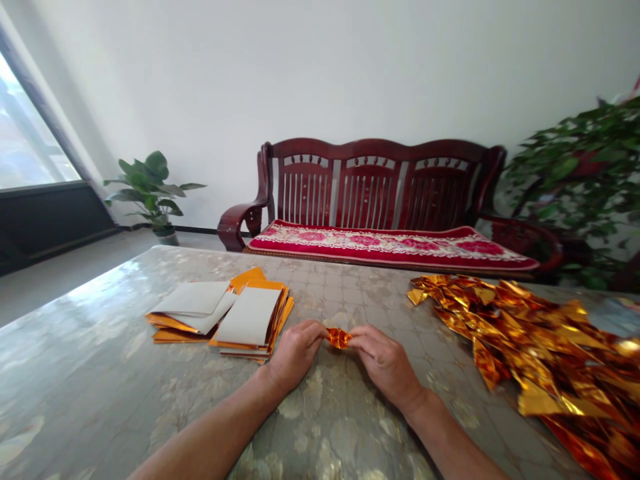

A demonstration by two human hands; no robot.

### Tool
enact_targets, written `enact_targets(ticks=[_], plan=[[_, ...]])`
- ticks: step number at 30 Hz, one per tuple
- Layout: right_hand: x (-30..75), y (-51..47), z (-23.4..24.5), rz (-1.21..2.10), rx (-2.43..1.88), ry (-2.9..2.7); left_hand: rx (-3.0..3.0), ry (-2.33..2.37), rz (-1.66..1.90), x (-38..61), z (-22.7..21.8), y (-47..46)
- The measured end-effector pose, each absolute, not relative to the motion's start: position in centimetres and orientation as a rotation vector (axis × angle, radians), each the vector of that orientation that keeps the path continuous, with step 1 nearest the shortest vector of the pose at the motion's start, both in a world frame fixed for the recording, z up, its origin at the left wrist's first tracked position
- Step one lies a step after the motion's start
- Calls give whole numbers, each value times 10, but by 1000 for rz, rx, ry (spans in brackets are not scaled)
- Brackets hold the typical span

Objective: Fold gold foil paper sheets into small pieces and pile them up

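Observation:
A small folded piece of gold foil paper [339, 337] is held just above the table between both hands. My left hand [295, 353] pinches its left end with closed fingers. My right hand [384, 363] grips its right end, fingers curled. Left of the hands lie stacks of flat foil sheets [247, 319], white side up with orange-gold edges showing. To the right spreads a heap of folded gold foil pieces [540, 347].
The table [100, 373] has a glossy patterned cover. Behind it stands a dark red wooden bench [370, 193] with a red floral cushion. A potted plant [153, 190] is on the floor at left, and a leafy plant [585, 173] at right.

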State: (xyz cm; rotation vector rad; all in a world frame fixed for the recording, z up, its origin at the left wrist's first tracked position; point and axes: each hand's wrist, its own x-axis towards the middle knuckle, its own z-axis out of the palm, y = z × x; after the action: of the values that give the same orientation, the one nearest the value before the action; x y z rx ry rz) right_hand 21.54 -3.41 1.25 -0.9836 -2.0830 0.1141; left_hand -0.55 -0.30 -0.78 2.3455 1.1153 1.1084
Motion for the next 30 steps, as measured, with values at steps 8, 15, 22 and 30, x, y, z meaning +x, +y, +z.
enact_targets(ticks=[8,15,22,30], plan=[[217,-35,7,55,-1033,-1996,2358,1198,1194,-3,1,-11],[224,-31,1,-65,-1181,-1967,2345,1552,1105,-2,-6,-2],[232,-23,-5,-137,-1260,-1797,2571,1585,776,8,-5,-2],[248,-12,-6,-82,-1290,-1592,2733,1498,650,11,0,-3]])
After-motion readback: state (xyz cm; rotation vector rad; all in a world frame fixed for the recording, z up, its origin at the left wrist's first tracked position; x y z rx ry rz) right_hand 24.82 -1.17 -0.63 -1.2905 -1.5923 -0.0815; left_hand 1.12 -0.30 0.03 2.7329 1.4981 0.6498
